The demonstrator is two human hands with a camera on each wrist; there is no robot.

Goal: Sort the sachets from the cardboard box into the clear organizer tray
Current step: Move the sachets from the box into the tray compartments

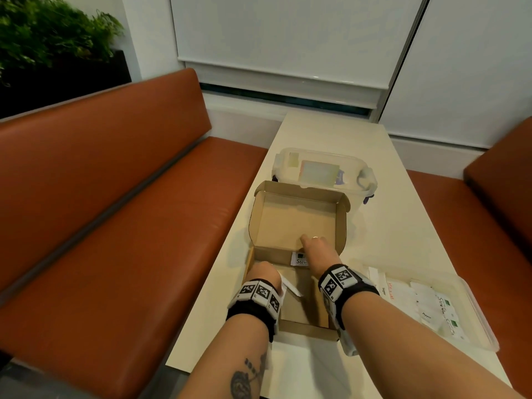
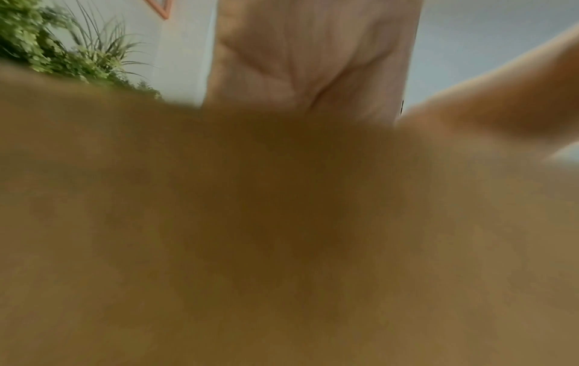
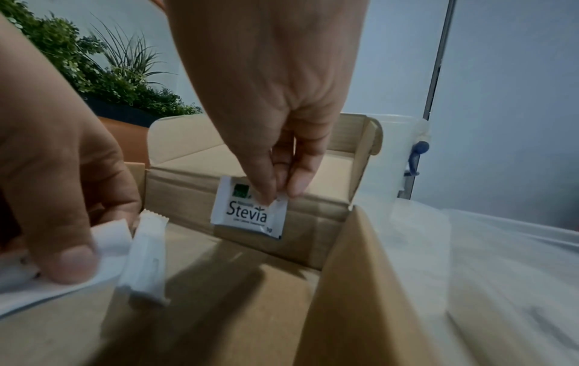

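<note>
Forearms: both bare, low centre of the head view, each with a black wrist band carrying square printed markers.
Left hand [image 1: 263,273]: inside the near left part of the cardboard box [image 1: 296,318]; in the right wrist view, at the left of the frame, its fingers press down on a white stick sachet [image 3: 145,257] and other white paper. Whether the fingers close round them, I cannot tell. Its own wrist view is mostly blurred brown.
Right hand [image 1: 318,249]: reaches to the box's far inner wall, centre of the head view, thumb and fingertips pinching the top edge of the Stevia sachet [image 3: 249,210].
Stevia sachet: white, green logo, hanging upright against the inner wall.
Cardboard box: open, lid [image 1: 299,217] folded back toward the upper middle of the frame.
Clear organizer tray [image 1: 475,312]: lower right of the head view, just beside the box, with white sachets lying in it.
Lidded plastic container [image 1: 322,171]: beyond the box, with clip handles.
Table [image 1: 403,226]: pale, long, between orange-brown benches [image 1: 115,182].
Plant [image 1: 49,33]: upper left corner.
</note>
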